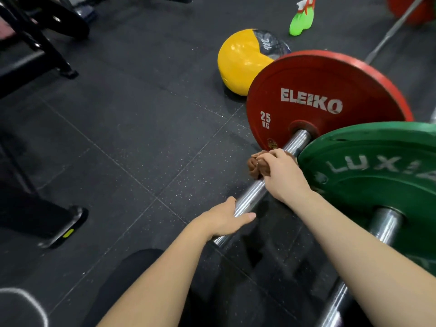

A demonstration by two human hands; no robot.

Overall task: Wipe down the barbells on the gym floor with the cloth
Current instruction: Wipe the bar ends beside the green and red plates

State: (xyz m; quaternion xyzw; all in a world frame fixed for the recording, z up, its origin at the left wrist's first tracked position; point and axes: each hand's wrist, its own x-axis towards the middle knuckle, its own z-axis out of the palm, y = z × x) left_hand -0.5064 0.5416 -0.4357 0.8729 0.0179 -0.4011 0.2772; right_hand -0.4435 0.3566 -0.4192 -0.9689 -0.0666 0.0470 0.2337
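In the middle of the frame we see a crumpled brown cloth (253, 166) pressed on the long, shiny silver metal barbell (250, 198). This barbell lies on the floor and runs from the lower middle up to the right. The right hand (283, 177) is curled tight around the cloth and holds it on the bar. The left hand (225, 218) is lower down, near the bar's end. Its fingers and thumb wrap around the bare metal.

Just above the cloth, a big round red weight plate (325, 95) sits on the same bar. It has white letters and "25 KG" on it. To the right, very near the right hand, is a big round green weight plate (377, 178). It sits on a second thick silver bar (385, 226) at the lower right.

Behind the red plate is a soft yellow ball with a grey patch (240, 60). At the top right stands a bright green spray bottle (300, 20), and a thin grey bar (391, 31) lies beside it. The dark speckled rubber floor (132, 128) is under it all. A black metal gym frame (35, 43) is in the upper left.
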